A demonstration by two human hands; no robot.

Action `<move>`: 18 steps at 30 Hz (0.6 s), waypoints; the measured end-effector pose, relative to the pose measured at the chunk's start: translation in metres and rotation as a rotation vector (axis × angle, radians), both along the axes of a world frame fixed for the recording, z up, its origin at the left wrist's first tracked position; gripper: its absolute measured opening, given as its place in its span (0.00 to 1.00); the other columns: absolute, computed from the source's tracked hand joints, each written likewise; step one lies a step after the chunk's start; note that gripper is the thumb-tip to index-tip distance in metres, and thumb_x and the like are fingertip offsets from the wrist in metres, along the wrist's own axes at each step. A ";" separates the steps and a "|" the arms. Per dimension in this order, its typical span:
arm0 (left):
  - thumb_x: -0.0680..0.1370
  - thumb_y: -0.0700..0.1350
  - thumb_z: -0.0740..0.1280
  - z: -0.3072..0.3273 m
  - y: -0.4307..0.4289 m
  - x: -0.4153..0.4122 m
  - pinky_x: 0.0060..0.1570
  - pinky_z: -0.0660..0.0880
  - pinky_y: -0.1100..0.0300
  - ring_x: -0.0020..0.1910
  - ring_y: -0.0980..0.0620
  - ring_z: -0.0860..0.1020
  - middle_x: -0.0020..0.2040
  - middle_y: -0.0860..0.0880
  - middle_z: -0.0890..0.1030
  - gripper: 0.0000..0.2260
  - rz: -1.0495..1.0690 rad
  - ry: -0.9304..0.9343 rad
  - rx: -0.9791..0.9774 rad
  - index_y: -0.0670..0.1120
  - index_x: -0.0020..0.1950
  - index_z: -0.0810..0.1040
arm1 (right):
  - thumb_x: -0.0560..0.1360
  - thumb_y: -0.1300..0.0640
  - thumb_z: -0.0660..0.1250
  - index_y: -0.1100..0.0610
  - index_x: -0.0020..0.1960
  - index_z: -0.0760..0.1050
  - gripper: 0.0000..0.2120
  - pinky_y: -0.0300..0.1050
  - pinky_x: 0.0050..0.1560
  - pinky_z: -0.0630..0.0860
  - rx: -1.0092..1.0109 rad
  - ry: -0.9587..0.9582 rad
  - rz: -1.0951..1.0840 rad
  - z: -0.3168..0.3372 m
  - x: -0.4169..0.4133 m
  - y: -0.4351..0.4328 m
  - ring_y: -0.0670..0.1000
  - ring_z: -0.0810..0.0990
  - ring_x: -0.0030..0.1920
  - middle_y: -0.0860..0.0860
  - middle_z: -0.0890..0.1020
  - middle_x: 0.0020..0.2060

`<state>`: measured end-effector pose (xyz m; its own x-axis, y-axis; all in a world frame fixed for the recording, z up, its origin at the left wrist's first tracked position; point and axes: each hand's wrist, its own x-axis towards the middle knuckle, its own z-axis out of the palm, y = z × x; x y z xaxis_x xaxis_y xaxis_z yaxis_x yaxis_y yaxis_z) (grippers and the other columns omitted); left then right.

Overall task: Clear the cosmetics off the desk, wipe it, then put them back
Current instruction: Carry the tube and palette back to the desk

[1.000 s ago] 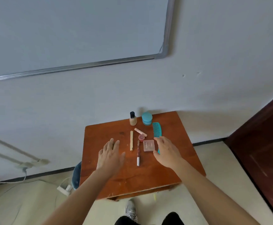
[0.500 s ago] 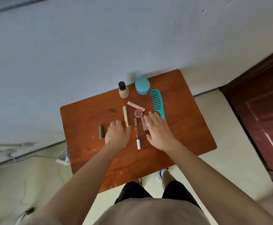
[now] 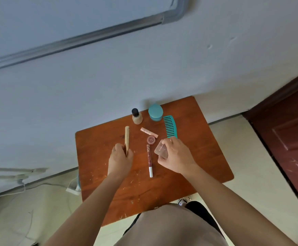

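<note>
On the desk point(image 3: 206, 157), near its middle, the left hand point(image 3: 120, 158) is gripping the near end of a gold stick point(image 3: 127, 137). Its fingers point(image 3: 118, 148) are curling tightly round it, and the stick is pointing away toward the wall point(image 3: 144, 68). Whether its far end is touching the wood cannot be told.

The right hand point(image 3: 177, 157) is holding a clear pink compact point(image 3: 161, 150) at a tilt, the thumb pinching its near corner and the other fingers wrapping over its far edge.

Between the two hands a gloss tube point(image 3: 149, 159) is lying lengthwise, white cap toward the person. Just beyond its far tip a small round pot point(image 3: 151, 139) is sitting, and beyond that a pink tube point(image 3: 149, 131) is lying at a slant.

Along the far edge, three things are sitting in a row. A bottle point(image 3: 137, 117) with a black cap is standing upright, a teal jar point(image 3: 155, 112) is standing just to its right, and a teal comb point(image 3: 170, 126) is lying flat — its handle end is disappearing behind the right hand.

A whiteboard point(image 3: 56, 18) is hanging on the wall above, and a dark red door point(image 3: 290, 139) is standing to the right.
</note>
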<state>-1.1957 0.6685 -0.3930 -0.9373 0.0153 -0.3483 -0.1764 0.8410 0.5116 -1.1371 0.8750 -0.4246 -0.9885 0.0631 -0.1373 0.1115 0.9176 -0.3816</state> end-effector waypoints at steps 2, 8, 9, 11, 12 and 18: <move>0.80 0.48 0.64 0.010 0.004 0.001 0.32 0.72 0.65 0.38 0.53 0.76 0.46 0.50 0.75 0.06 -0.027 0.039 0.045 0.47 0.52 0.70 | 0.68 0.40 0.70 0.49 0.60 0.69 0.25 0.40 0.49 0.78 -0.017 0.039 -0.074 0.012 0.007 0.007 0.48 0.75 0.53 0.48 0.75 0.53; 0.80 0.49 0.64 0.030 0.055 0.011 0.31 0.71 0.63 0.38 0.51 0.75 0.42 0.51 0.75 0.05 -0.267 0.079 0.230 0.49 0.49 0.71 | 0.66 0.35 0.68 0.46 0.61 0.71 0.28 0.35 0.42 0.77 0.093 0.212 -0.417 0.048 0.074 0.044 0.45 0.75 0.50 0.44 0.75 0.52; 0.80 0.50 0.64 0.032 0.068 0.016 0.31 0.74 0.61 0.38 0.51 0.76 0.43 0.52 0.76 0.05 -0.314 0.078 0.266 0.50 0.49 0.71 | 0.66 0.35 0.68 0.46 0.61 0.73 0.27 0.37 0.42 0.78 0.128 0.234 -0.487 0.054 0.093 0.052 0.45 0.75 0.49 0.45 0.76 0.51; 0.80 0.51 0.64 0.040 0.097 0.033 0.32 0.77 0.61 0.38 0.52 0.78 0.44 0.53 0.76 0.05 -0.407 0.089 0.319 0.53 0.48 0.70 | 0.66 0.36 0.69 0.46 0.59 0.77 0.25 0.39 0.39 0.77 0.161 0.305 -0.634 0.068 0.135 0.065 0.45 0.76 0.46 0.45 0.78 0.50; 0.80 0.50 0.64 0.048 0.113 0.044 0.33 0.75 0.65 0.37 0.52 0.77 0.43 0.52 0.76 0.05 -0.452 0.097 0.340 0.52 0.48 0.70 | 0.66 0.37 0.69 0.46 0.58 0.78 0.24 0.40 0.38 0.77 0.175 0.349 -0.703 0.075 0.157 0.071 0.45 0.76 0.44 0.45 0.78 0.49; 0.80 0.47 0.65 0.114 0.204 0.158 0.32 0.68 0.68 0.34 0.54 0.73 0.40 0.50 0.75 0.04 -0.766 0.144 0.505 0.49 0.49 0.71 | 0.64 0.44 0.76 0.48 0.57 0.80 0.23 0.44 0.44 0.77 0.290 0.543 -1.088 0.120 0.310 0.101 0.50 0.79 0.47 0.45 0.79 0.51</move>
<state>-1.0374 0.8721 -0.2789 -0.6423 0.7664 -0.0130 0.4285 0.3731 0.8229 -0.8275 0.9761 -0.3043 -0.3289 0.8422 0.4272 0.7559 0.5059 -0.4156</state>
